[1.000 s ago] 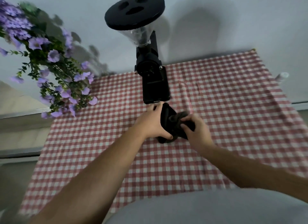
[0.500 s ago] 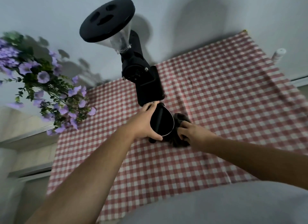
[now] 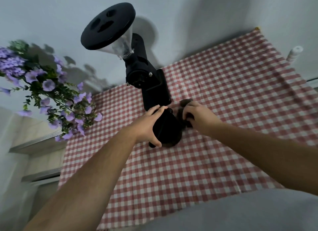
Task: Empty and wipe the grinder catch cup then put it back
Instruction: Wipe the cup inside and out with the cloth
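while left hand [image 3: 149,125] grips catch cup [image 3: 166,127] — right hand [image 3: 196,113] clutches dark cloth [image 3: 185,104] beside grinder [image 3: 149,82].

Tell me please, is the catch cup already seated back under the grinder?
No, the left hand holds the catch cup over the checked cloth, in front of the grinder.

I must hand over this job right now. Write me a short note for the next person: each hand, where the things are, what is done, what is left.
Left hand: grips the black catch cup, held above the checked tablecloth, just in front of the grinder.
Right hand: closed on the dark cloth, beside the cup.
Done: cup is out of the grinder. Whether it is emptied or fully wiped cannot be seen.
Left: check the cup is clean, finish wiping if needed, put it back under the grinder, put the cloth down.
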`<state>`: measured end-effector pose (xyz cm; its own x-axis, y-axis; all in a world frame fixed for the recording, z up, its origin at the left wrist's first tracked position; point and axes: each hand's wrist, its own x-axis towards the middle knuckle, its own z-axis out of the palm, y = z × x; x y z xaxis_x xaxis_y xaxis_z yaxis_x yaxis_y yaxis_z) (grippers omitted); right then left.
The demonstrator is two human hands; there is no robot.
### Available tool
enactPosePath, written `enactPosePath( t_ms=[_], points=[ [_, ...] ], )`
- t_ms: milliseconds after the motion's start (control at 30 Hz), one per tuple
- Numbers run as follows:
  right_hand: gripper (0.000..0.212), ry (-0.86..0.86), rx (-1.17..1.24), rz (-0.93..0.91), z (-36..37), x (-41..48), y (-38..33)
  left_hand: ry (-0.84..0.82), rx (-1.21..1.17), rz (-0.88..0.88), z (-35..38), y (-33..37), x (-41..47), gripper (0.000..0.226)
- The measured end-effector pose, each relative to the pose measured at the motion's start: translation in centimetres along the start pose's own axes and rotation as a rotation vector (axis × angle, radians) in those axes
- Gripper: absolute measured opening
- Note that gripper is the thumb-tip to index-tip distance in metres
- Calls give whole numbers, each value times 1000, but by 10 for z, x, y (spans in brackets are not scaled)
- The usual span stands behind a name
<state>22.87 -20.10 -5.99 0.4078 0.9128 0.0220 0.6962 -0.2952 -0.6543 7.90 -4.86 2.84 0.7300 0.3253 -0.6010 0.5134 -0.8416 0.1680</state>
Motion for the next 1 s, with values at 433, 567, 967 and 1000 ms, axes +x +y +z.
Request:
enactPosePath(
  t_ms=[433, 567, 967, 1000],
  points=[
    [18, 7, 322, 32, -1, -13, -22, 270, -73, -182, 35, 18, -5, 140],
    [18, -281, 92, 12, -6, -6, -7, 301, -26, -191, 38, 17, 1, 138],
    [17, -217, 273, 39, -11, 10, -4, 259, 79, -64, 25, -2, 2, 138],
    [17, -114, 364, 67, -15, 16, -5, 287, 40, -126, 29, -1, 2, 142]
  ],
)
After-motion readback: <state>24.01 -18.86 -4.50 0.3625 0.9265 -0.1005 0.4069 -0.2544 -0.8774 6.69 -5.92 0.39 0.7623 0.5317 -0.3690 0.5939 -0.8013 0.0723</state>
